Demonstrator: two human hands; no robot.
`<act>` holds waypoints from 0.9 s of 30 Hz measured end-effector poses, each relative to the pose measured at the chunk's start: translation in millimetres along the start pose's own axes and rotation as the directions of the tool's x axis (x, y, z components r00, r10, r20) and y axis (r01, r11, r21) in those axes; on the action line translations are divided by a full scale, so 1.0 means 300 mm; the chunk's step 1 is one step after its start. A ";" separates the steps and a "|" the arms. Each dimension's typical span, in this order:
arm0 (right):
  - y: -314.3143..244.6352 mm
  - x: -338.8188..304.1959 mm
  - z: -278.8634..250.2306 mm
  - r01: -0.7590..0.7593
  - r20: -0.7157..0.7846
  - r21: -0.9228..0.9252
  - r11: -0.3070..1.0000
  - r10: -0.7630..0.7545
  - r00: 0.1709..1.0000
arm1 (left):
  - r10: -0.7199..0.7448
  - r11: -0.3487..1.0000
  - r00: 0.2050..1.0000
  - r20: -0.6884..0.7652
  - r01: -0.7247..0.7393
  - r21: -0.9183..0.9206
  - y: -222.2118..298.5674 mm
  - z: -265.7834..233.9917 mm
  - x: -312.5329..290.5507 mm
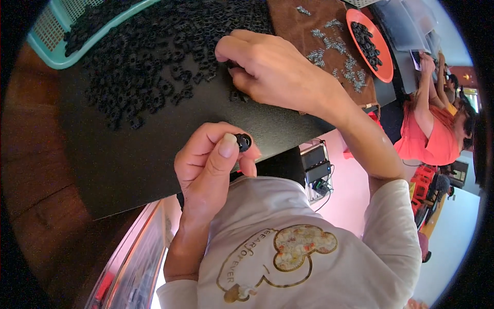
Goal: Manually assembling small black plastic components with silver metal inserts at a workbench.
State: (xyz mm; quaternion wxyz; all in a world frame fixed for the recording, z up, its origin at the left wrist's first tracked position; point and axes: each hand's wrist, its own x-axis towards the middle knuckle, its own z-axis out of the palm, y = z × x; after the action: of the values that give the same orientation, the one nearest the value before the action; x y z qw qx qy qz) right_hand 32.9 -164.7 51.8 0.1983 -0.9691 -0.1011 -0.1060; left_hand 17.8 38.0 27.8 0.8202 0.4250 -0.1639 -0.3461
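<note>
Left hand (213,159) pinching a small black part (243,141) near the black mat's (128,159) bare front edge (right hand (267,67) curled over the pile (149,62), grip hidden)

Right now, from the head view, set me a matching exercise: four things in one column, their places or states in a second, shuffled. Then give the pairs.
Things:
1. left hand
2. right hand
3. orange dish
4. teal basket

Places or states:
A. far left, at the black mat's corner
B. pinches a small black part
C. far right, holding black parts
D. fingers down at the loose black pile

Pairs: 1-B, 2-D, 3-C, 4-A
</note>
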 end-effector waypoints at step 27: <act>-0.093 -0.175 -0.102 0.049 -0.070 0.722 0.690 0.003 0.998 | 0.101 0.995 0.995 -0.010 -0.102 -0.019 -0.031 -0.001 0.014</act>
State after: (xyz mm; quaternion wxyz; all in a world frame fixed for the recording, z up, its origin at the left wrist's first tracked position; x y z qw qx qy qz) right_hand -29.0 -160.0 76.6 0.5653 -0.8077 -0.1403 -0.0919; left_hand 17.1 31.5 19.9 0.8416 0.4095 -0.1784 -0.3037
